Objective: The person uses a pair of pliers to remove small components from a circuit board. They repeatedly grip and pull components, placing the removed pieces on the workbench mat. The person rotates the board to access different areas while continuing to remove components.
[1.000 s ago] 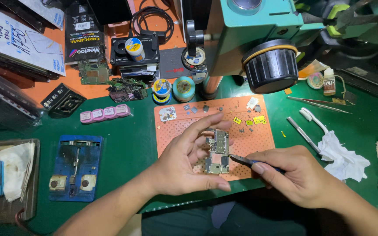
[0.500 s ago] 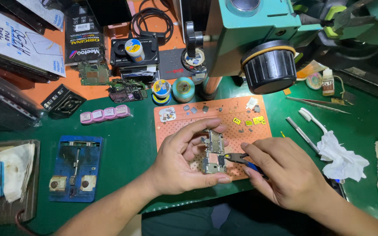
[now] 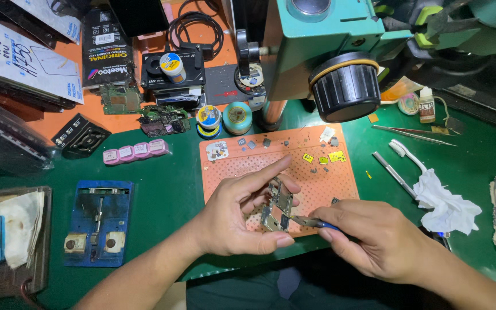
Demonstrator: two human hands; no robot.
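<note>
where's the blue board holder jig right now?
In the head view, the blue rectangular metal board holder lies flat on the green bench mat, left of the left hand, below the row of pink round containers.

A small circuit board (image 3: pixel 276 208) stands tilted on edge above the orange perforated mat (image 3: pixel 340 183), tweezers (image 3: pixel 308 221) touching it.

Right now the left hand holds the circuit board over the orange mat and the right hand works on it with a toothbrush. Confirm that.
Not quite. The head view shows the right hand holding tweezers to the circuit board, not a toothbrush. The toothbrush lies untouched on the green table to the right. The rest stands: the left hand holds the board over the orange mat.
</note>
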